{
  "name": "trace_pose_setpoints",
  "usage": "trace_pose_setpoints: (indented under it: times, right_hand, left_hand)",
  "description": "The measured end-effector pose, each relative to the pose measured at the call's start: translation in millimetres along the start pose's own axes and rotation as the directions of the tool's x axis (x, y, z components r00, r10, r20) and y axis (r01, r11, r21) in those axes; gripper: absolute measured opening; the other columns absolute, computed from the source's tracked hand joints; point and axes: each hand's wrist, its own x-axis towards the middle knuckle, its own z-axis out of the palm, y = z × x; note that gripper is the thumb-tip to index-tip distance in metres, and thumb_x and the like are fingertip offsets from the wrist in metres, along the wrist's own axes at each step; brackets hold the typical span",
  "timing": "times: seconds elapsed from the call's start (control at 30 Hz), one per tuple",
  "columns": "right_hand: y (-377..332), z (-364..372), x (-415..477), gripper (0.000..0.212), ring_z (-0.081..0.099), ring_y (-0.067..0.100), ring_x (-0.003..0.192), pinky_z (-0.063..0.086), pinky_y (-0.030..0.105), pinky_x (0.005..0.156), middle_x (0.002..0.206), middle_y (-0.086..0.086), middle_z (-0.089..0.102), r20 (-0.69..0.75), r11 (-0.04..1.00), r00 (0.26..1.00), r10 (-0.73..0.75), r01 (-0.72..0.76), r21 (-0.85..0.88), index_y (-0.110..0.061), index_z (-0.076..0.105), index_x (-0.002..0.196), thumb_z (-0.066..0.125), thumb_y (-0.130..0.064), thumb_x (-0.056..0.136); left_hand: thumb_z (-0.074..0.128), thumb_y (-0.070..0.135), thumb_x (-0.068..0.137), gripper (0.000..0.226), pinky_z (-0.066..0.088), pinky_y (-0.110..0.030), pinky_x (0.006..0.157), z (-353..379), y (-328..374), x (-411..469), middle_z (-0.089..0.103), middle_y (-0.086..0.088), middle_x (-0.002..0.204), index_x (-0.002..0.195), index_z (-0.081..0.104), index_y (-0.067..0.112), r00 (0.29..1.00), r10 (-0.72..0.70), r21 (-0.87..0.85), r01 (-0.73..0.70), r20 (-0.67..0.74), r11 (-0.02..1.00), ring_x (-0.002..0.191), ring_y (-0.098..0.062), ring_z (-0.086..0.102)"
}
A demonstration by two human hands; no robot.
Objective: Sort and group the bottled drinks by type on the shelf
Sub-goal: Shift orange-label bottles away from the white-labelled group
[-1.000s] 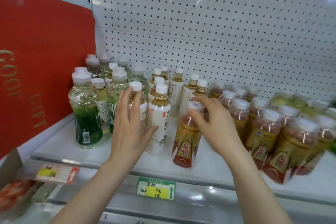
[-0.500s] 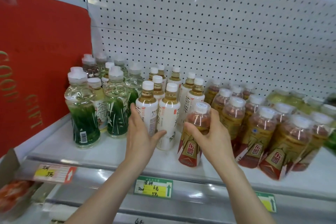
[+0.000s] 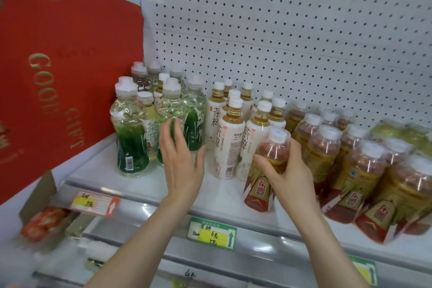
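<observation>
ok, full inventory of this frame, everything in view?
green-label bottles: at least five, clear and green, shelf left
white-label tea bottles: about nine, white, shelf middle
gold-and-red bottles: a dozen or so, shelf right
yellow-green bottles: a few, blurred, far right back
gift box: one, red, left of shelf
price tags: three, green-yellow and red-white, shelf edge
cardboard box: one, brown, lower left
pegboard: one, white, behind
left hand: open, before green-label bottles
right hand: grips held bottle, gold-and-red
</observation>
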Motion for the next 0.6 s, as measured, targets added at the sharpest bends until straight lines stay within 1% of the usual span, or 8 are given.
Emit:
trace_pose_setpoints:
  times: [0.03,0.1,0.2,0.3,0.43,0.5,0.57,0.6]
  right_hand:
    - [-0.4,4.3,0.0,0.075,0.064,0.015,0.108,0.053,0.04,0.094,0.123,-0.008,0.063,0.005,1.0,1.0,0.017,-0.017,0.027,-0.028,0.034,0.143,0.069,-0.054,0.082]
    - [-1.7,13.1,-2.3,0.075,0.063,0.016,0.105,0.051,0.035,0.091,0.122,-0.006,0.063,0.0,0.996,0.999,0.044,-0.043,0.072,-0.027,0.032,0.142,0.071,-0.05,0.083]
    - [-4.1,21.4,-4.4,0.073,0.061,0.015,0.103,0.047,0.032,0.09,0.124,-0.006,0.061,-0.008,0.992,0.998,0.065,-0.063,0.108,-0.027,0.031,0.141,0.071,-0.048,0.084]
    - [-4.3,25.0,-4.9,0.073,0.06,0.015,0.103,0.048,0.035,0.091,0.122,-0.008,0.06,-0.015,0.988,0.996,0.082,-0.08,0.135,-0.028,0.03,0.141,0.071,-0.047,0.084]
    - [-7.8,28.0,-7.1,0.073,0.058,0.015,0.104,0.044,0.032,0.089,0.121,-0.008,0.058,-0.031,0.986,0.996,0.088,-0.082,0.144,-0.027,0.03,0.142,0.071,-0.047,0.085]
    - [-11.0,29.0,-10.9,0.072,0.059,0.016,0.105,0.046,0.034,0.091,0.121,-0.007,0.059,-0.052,0.985,0.995,0.089,-0.08,0.152,-0.028,0.031,0.141,0.071,-0.047,0.084]
    - [-14.8,31.9,-18.2,0.068,0.061,0.017,0.106,0.049,0.037,0.092,0.122,-0.006,0.06,-0.063,0.983,0.994,0.085,-0.073,0.169,-0.032,0.033,0.137,0.071,-0.049,0.083]
    - [-18.5,34.1,-22.4,0.066,0.061,0.016,0.106,0.05,0.038,0.091,0.123,-0.006,0.06,-0.055,0.981,0.996,0.074,-0.063,0.182,-0.035,0.033,0.134,0.071,-0.05,0.083]
  left_hand:
    - [0.065,0.027,0.09,0.086,0.018,-0.043,0.12,-6.5,-8.3,5.4,0.009,-0.016,0.16,0.154,0.011,0.007,0.997,-0.073,0.003,0.073,-0.011,0.997,0.148,-0.03,0.011]
    - [0.066,0.03,0.09,0.094,0.02,-0.046,0.12,-10.9,-23.1,17.6,0.006,-0.014,0.162,0.155,0.001,0.01,0.968,-0.233,-0.017,0.235,0.095,0.972,0.149,-0.031,0.009]
    - [0.065,0.03,0.091,0.096,0.025,-0.05,0.117,-7.8,-32.4,28.5,0.013,-0.015,0.162,0.155,-0.004,0.013,0.916,-0.342,0.004,0.349,0.209,0.937,0.148,-0.032,0.016]
    - [0.061,0.022,0.094,0.088,0.028,-0.044,0.113,-9.0,-32.6,28.5,0.018,-0.012,0.161,0.156,-0.001,0.015,0.92,-0.333,0.026,0.335,0.208,0.942,0.146,-0.03,0.024]
    - [0.056,0.013,0.096,0.082,0.027,-0.04,0.115,-10.3,-31.6,21.1,0.016,-0.006,0.162,0.156,0.0,0.019,0.922,-0.188,0.017,0.194,0.34,0.981,0.147,-0.027,0.023]
    - [0.059,0.011,0.093,0.077,0.028,-0.04,0.117,-21.2,-29.1,17.3,0.022,-0.005,0.159,0.155,0.015,0.02,0.961,-0.084,0.004,0.086,0.262,0.996,0.145,-0.024,0.025]
    - [0.066,0.011,0.086,0.073,0.033,-0.039,0.114,-40.6,-32.3,15.9,0.031,-0.006,0.151,0.15,0.031,0.02,1.0,0.006,0.045,-0.006,0.011,0.999,0.138,-0.023,0.032]
    - [0.069,0.012,0.083,0.075,0.032,-0.039,0.114,-50.8,-37.4,17.1,0.031,-0.009,0.149,0.149,0.032,0.017,0.993,0.002,0.06,0.005,-0.114,0.998,0.136,-0.025,0.032]
